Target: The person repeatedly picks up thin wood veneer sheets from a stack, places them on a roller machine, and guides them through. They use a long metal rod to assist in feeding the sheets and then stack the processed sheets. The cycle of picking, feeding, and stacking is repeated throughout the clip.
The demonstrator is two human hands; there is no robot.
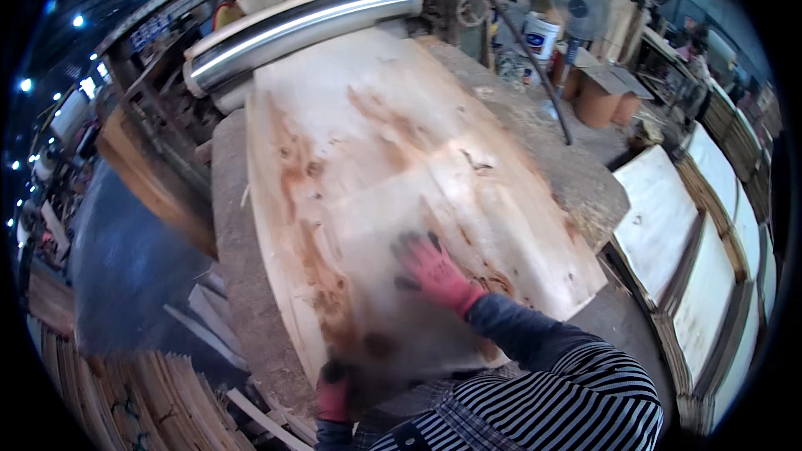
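Pale wood veneer sheets with brown knots and streaks lie overlapped on the worktable, reaching up to a shiny metal roller at the far end. My right hand, in a red glove with dark fingertips, rests flat on the upper sheet with its fingers spread, slightly blurred. My left hand, gloved alike, is at the near left corner of the veneer, its fingers bunched over the edge; its underside is hidden.
The worn table shows on both sides of the veneer. Stacks of veneer stand to the right, and more upright sheets are at the lower left. A fan, a white bucket and a thin dark pole are at the back right.
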